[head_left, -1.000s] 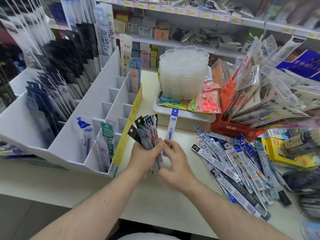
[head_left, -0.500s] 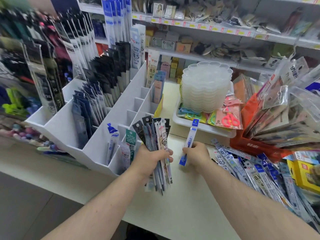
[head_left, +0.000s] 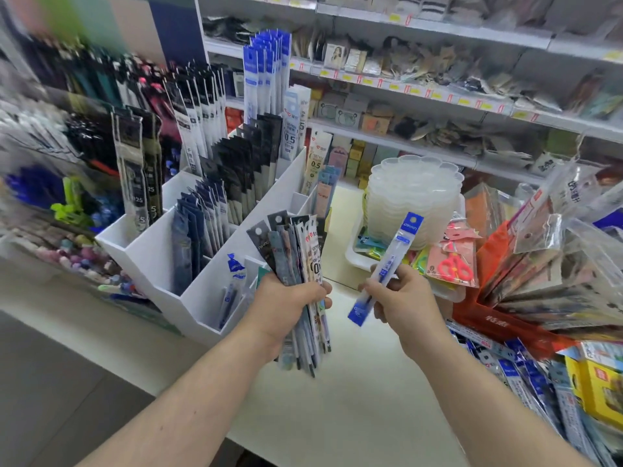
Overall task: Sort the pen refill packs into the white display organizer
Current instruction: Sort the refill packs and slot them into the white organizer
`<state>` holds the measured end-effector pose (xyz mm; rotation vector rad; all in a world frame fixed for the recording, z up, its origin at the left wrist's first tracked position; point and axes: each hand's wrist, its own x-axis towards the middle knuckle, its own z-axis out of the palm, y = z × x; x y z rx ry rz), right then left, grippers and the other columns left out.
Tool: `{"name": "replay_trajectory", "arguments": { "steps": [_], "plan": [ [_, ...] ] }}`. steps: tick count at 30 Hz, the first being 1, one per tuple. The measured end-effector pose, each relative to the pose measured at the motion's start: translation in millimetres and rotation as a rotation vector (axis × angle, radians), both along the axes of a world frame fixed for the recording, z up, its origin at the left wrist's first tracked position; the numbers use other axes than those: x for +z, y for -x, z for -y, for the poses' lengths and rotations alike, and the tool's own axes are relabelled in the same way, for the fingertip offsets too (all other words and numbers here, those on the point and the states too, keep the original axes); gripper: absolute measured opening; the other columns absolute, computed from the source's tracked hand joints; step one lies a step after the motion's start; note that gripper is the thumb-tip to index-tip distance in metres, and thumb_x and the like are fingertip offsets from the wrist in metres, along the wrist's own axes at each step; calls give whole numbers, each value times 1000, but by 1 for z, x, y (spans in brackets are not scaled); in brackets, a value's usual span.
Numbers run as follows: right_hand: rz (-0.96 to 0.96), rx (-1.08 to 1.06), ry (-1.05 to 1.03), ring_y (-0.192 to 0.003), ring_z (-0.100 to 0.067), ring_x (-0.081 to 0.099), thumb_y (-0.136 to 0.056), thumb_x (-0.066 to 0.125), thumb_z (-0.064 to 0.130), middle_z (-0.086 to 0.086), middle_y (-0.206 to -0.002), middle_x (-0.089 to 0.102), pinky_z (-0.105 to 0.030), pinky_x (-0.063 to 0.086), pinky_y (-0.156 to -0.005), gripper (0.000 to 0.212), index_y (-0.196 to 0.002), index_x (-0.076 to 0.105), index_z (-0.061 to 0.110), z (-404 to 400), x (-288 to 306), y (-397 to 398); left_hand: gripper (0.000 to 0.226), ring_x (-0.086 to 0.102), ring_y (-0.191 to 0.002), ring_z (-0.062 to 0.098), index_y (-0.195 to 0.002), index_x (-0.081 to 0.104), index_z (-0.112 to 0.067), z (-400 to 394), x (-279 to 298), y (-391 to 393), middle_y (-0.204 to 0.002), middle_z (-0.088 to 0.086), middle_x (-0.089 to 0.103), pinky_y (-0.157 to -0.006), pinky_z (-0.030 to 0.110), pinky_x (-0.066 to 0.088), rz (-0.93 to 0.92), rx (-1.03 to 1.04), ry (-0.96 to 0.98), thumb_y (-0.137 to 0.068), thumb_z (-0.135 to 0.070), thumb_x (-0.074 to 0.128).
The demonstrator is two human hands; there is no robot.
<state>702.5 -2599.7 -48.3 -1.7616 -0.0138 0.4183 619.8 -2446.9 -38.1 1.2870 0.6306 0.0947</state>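
Pen refill pack (head_left: 387, 267), single, long narrow clear sleeve with blue header and blue foot, pinched near its lower half by right hand (head_left: 403, 299); fingers (head_left: 371, 291) curled round it, pack tilted, header up and to the right, held in the air above the desk (head_left: 354, 399). Left hand (head_left: 286, 303) grips a fanned bundle of refill packs (head_left: 300, 264), fingers (head_left: 325, 293) wrapped tight round the middle; flat glossy plastic strips, dark, grey and white headers with punched hang holes, tails sticking out below the fist. Bundle sits just in front of the white display organizer (head_left: 161, 251), not touching that I can tell. Organizer: stepped, matte white panels, rectangular slots; back slots packed with upright black, grey and navy packs, tall blue-header packs (head_left: 266, 62) at the rear. Front slot holds one blue-top refill pack (head_left: 232, 281), leaning. Desk smooth, cream, matte. Right of hands: stack of translucent scalloped plastic trays (head_left: 416, 200) on a white tray (head_left: 360, 261), carded red scissors (head_left: 453, 264) beside it, orange box (head_left: 495, 318) with crinkly clear bags fanned out. Loose pile of blue-and-white refill packs (head_left: 526, 375) flat on desk at far right, yellow box (head_left: 596, 389) next to it. Shelves (head_left: 438, 28) behind, blurred goods.
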Motion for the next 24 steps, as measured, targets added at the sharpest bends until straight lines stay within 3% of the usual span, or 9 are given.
{"name": "replay_trajectory", "arguments": {
  "steps": [1,4,7,13,16,19,21,24],
  "plan": [
    [5,-2,-7,-46,-10,51,-97,61,9,-7,-71,67,-25,42,-49,8,-90,60,14,-1,4,-1,18,70,-75,22,-93,64,-9,0,4,2,-85,9,72,-76,38,58,23,2,0,-86,7,62],
    [-39,-17,-71,-47,-15,55,-104,50,23,-7,-64,66,-29,42,-51,25,-85,60,10,-6,10,-6,22,71,-75,21,-89,66,-10,-1,16,9,-78,4,73,-76,39,58,80,17,-23,-69,-6,72],
    [10,19,-82,-50,-17,55,-104,51,23,-13,-69,66,-29,45,-53,30,-81,64,6,-13,16,-8,27,72,-75,23,-84,69,-5,-5,26,21,-74,5,73,-79,48,58,93,56,-75,-58,-14,65],
    [172,100,-147,-54,-14,62,-95,64,9,-6,-75,70,-24,53,-52,7,-90,66,14,-32,37,-8,18,72,-78,27,-76,72,-6,-27,44,41,-79,12,74,-76,49,61,126,197,-154,-60,-9,65],
    [137,129,-174,-54,-16,66,-97,61,10,-5,-78,70,-25,53,-52,9,-92,67,14,-42,41,-9,12,71,-74,25,-78,71,-5,-37,51,51,-74,10,73,-70,44,61,148,297,-155,-75,6,69],
    [113,138,-196,-55,-16,65,-101,55,13,-8,-80,71,-26,52,-53,18,-88,67,10,-51,42,-15,29,70,-80,30,-69,73,-9,-47,56,56,-74,11,73,-78,45,59,163,364,-149,-86,11,60],
    [152,140,-185,-58,-16,64,-101,54,14,-7,-76,70,-28,52,-58,23,-84,68,10,-58,45,-21,29,68,-78,33,-65,73,-9,-50,59,53,-72,12,71,-76,47,58,165,370,-148,-85,9,62],
    [259,104,-202,-57,-14,63,-99,57,9,-4,-68,68,-27,51,-57,25,-78,69,14,-74,56,-30,10,70,-78,29,-65,77,-13,-51,64,45,-74,11,72,-73,45,60,174,351,-144,-68,-5,72]
  ]
}}
